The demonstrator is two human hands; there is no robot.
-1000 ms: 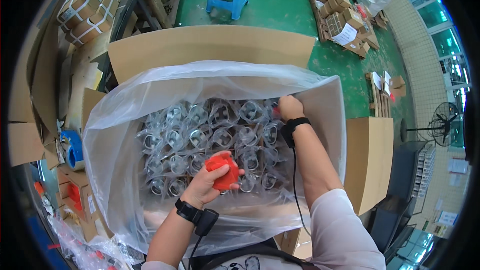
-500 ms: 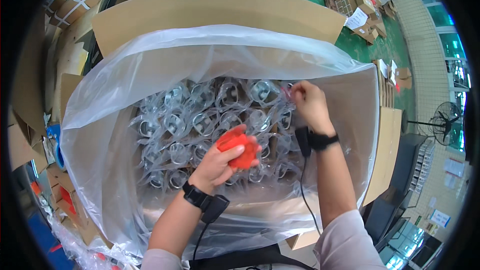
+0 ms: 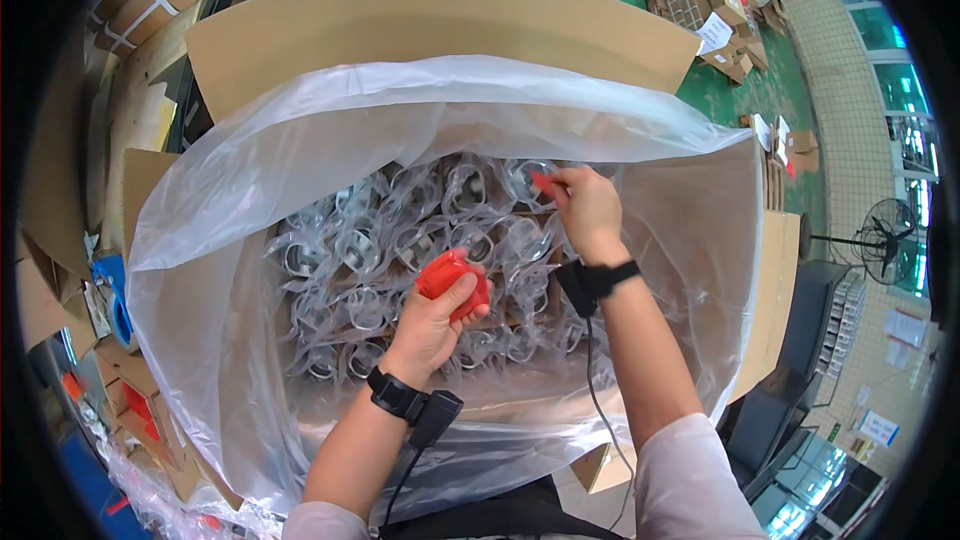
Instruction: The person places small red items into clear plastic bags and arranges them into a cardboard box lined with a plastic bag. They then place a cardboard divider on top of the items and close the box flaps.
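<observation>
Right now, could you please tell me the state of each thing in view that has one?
Left hand: closed around red pieces
Right hand: pinching a red piece
Large carton: open at the top
Plastic liner: open, lining the carton
Round parts: wrapped in clear plastic, in rows
Fan: running or not, cannot tell

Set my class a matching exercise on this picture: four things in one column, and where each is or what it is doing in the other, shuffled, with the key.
Column one
1. left hand
2. right hand
3. clear plastic liner
4. black fan

Column two
A. pinching a small red piece at its fingertips
B. near the right edge of the picture
C. holding a larger red bundle
D. spread inside the large carton

Right pairs: 1-C, 2-A, 3-D, 4-B
</observation>
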